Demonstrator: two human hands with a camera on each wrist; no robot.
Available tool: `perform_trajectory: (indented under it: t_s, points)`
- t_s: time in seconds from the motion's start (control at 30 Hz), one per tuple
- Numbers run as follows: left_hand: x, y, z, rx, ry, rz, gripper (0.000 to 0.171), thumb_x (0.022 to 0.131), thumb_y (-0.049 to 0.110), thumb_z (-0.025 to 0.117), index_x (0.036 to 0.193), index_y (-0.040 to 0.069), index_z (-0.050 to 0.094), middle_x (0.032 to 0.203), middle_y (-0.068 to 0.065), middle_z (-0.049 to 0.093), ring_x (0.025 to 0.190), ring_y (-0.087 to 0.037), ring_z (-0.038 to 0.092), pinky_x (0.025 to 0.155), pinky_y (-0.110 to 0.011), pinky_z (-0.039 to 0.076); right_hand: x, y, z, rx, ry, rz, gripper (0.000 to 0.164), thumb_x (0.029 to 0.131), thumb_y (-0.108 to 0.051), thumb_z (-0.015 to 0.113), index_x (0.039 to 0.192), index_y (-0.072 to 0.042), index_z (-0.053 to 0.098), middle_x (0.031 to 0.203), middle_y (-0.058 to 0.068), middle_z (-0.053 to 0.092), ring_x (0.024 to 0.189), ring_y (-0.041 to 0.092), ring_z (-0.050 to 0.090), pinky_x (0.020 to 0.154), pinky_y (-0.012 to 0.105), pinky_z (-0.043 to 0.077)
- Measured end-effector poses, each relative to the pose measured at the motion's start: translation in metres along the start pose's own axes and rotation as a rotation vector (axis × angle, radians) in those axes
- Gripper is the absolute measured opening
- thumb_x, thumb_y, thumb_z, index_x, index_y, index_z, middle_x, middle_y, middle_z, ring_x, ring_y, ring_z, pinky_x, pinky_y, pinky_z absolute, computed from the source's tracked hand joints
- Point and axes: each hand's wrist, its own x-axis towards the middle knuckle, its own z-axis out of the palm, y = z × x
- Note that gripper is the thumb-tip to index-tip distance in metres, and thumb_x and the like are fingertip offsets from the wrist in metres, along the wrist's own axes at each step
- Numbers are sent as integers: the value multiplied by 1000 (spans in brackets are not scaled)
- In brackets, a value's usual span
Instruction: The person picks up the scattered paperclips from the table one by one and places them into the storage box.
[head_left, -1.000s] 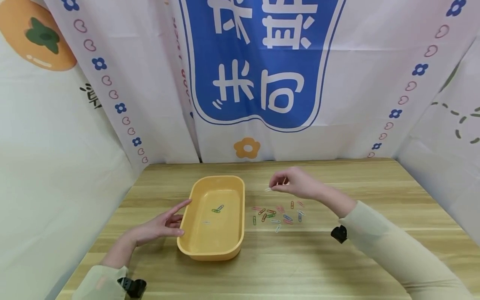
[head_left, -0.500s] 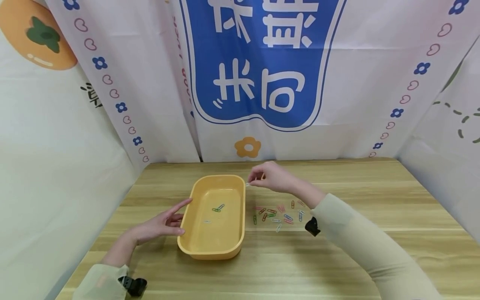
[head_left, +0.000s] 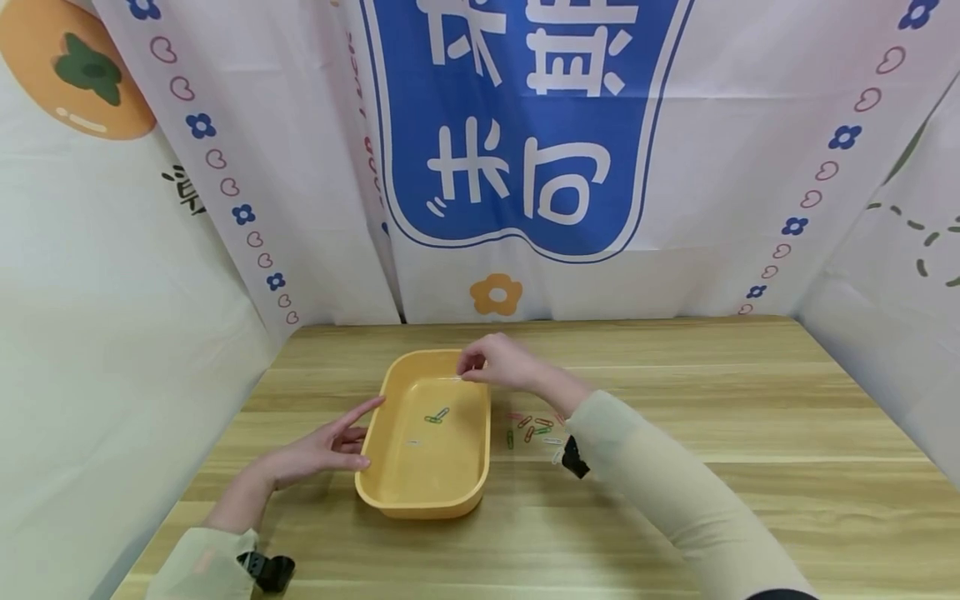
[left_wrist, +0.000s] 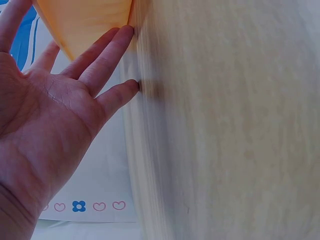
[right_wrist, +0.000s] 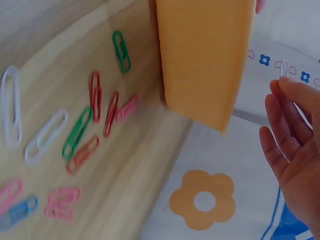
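A yellow plastic bin (head_left: 420, 492) stands on the wooden table. My left hand (head_left: 322, 454) rests against its left side, thumb and index finger spread apart at the rim; the left wrist view shows those fingers mostly straight. My right hand (head_left: 501, 364) is over the bin's far right corner. Between thumb and index finger it pinches a white paper clip (right_wrist: 284, 69), held above the bin floor. Lying in the bin are a green paper clip (head_left: 432, 420), a blue paper clip (head_left: 443, 412) and a white one. My right sleeve hides part of the loose clips outside.
Several paper clips in red, green, pink, white and blue lie scattered on the table right of the bin, among them a green paper clip (right_wrist: 121, 51) close to its wall. A printed curtain (head_left: 600, 292) hangs behind the table (head_left: 712, 383).
My right hand has carried the white paper clip leftward from above the loose clips, across the bin's right rim, to over its inside. My left hand stays put.
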Motion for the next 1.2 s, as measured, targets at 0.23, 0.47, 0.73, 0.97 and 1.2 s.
perform_trajectory:
  t_s: [0.23,0.47,0.73,0.97,1.2]
  points:
    - [0,1,-1,-3,3,6,89,95,8,63,158,21,2,147,-40,24,129,-45,41,98,-42,46,15,0,19,-28,14,72,4,92,-11,68,93,-10,72,83,-7,66,78,8,59,69,21,49]
    - [-1,2,-1,-20,-12,18,88,95,7,62,158,20,0,146,-40,24,129,-45,41,98,-41,46,28,-2,34,-84,10,62,5,92,-12,68,89,-13,71,84,-6,67,80,7,60,73,20,48]
    - [1,2,-1,-18,-16,25,89,95,8,62,158,19,0,146,-40,24,129,-45,41,98,-41,46,33,-10,36,-83,-22,78,5,93,-12,67,93,-10,72,87,-5,68,81,7,60,72,20,48]
    - [2,2,-1,-16,-21,28,89,95,8,62,157,19,0,146,-40,25,129,-45,42,97,-40,47,28,-7,36,-38,-27,65,7,92,-10,68,96,-5,72,89,-2,68,82,11,61,72,21,49]
    - [1,1,1,6,-10,24,88,95,7,62,158,19,1,145,-40,27,129,-45,41,98,-40,46,15,0,25,57,20,45,6,91,-6,67,95,-3,72,88,-1,68,79,10,61,71,21,50]
